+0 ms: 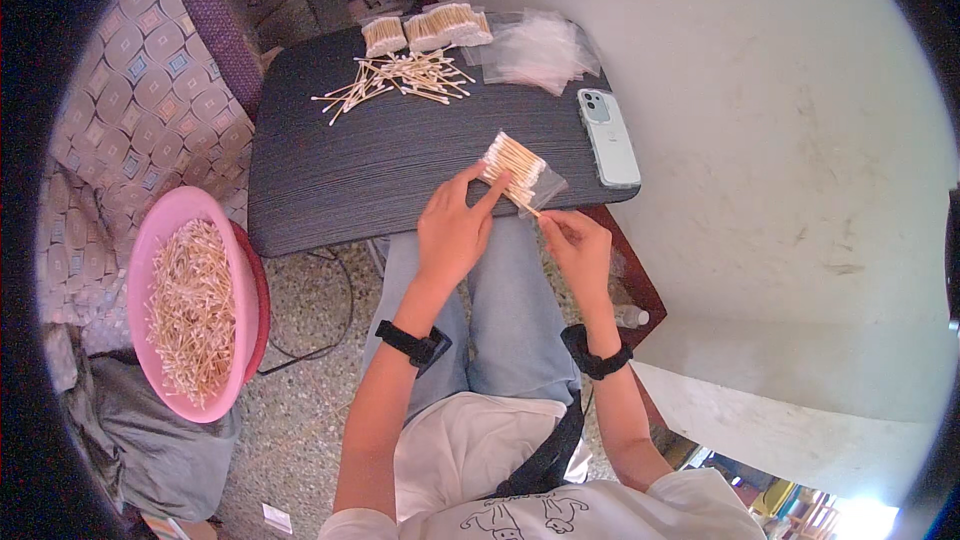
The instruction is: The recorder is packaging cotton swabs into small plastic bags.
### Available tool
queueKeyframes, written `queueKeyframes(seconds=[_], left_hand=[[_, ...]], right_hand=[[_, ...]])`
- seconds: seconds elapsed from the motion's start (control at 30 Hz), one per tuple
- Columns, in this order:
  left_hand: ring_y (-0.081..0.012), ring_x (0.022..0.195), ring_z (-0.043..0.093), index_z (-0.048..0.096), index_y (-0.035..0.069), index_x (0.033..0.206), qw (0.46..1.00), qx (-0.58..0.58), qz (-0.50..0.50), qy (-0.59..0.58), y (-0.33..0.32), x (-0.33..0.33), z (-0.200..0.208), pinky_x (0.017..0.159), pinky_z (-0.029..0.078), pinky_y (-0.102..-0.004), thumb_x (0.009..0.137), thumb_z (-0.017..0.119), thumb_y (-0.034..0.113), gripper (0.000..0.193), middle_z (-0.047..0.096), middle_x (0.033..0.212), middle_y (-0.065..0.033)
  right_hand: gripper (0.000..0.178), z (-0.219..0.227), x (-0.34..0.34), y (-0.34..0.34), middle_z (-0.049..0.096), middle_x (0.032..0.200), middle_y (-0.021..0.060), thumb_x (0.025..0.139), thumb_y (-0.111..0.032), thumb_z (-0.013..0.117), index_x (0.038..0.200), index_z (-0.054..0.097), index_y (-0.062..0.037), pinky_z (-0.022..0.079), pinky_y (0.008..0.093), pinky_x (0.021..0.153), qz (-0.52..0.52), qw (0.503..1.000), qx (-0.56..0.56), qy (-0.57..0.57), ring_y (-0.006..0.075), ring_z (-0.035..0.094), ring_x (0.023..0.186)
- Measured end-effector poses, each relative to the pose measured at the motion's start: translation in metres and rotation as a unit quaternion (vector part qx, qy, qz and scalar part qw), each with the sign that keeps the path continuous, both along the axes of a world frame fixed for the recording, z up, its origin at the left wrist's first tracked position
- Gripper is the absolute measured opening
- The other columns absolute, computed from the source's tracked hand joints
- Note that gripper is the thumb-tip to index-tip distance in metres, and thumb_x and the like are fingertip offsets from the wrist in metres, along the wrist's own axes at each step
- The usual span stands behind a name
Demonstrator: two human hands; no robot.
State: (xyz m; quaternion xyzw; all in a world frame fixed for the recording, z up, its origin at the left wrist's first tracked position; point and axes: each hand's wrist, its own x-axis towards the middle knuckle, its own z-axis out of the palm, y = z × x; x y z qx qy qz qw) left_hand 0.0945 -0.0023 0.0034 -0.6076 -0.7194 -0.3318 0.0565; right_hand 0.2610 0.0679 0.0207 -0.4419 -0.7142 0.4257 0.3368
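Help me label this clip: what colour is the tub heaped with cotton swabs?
The tub is pink, seen in the head view.

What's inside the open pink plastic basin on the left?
The open pink plastic basin holds a heap of loose, tan-stemmed, white-tipped cotton swabs. They cover its bottom, so anything buried beneath cannot be seen.

No words or numbers can be read here. The white phone (612,150) lies by the right edge of the black table (320,170), near the corner on the person's side. Its back has a tiny, faint mark, too small to read. A little white slip (277,517) on the floor (290,420) is too blurry to read.
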Motion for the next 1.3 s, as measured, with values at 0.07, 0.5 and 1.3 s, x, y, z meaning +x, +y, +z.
queueKeyframes(seconds=[0.07, 0.5, 1.3], left_hand=[[-0.0268, 0.107, 0.055, 0.052, 0.03, 0.131, 1.0, -0.003, -0.002, -0.004, -0.001, 0.0, 0.0, 0.088, 0.048, -0.0378, 0.074, 0.062, 0.007, 0.062, 0.051, 0.127, -0.0059], [-0.0286, 0.107, 0.055, 0.052, 0.028, 0.131, 1.0, -0.008, -0.007, -0.014, -0.001, 0.0, 0.0, 0.089, 0.047, -0.0377, 0.074, 0.062, 0.006, 0.062, 0.051, 0.125, -0.0075], [-0.0278, 0.105, 0.056, 0.054, 0.028, 0.129, 1.0, 0.005, -0.004, -0.015, 0.0, 0.0, 0.0, 0.089, 0.047, -0.0376, 0.073, 0.061, 0.006, 0.061, 0.052, 0.124, -0.0078]], right_hand=[[0.012, -0.002, -0.004, 0.001, 0.065, 0.073, 0.012, 0.08, -0.008, 0.068, 0.088, 0.069, 0.0014, 0.046, 0.0266, 0.055, 0.004, 1.0, 0.007, -0.002, 0.0172, 0.059, 0.056], [0.016, 0.009, -0.029, 0.006, 0.065, 0.066, 0.0093, 0.078, -0.005, 0.069, 0.088, 0.058, 0.0018, 0.046, 0.0252, 0.045, -0.004, 0.999, -0.039, 0.012, 0.0131, 0.062, 0.053], [0.009, -0.012, -0.034, 0.002, 0.067, 0.078, 0.0103, 0.084, 0.0, 0.064, 0.089, 0.063, 0.0067, 0.054, 0.0244, 0.058, -0.04, 0.983, -0.091, 0.152, 0.0132, 0.066, 0.067]])
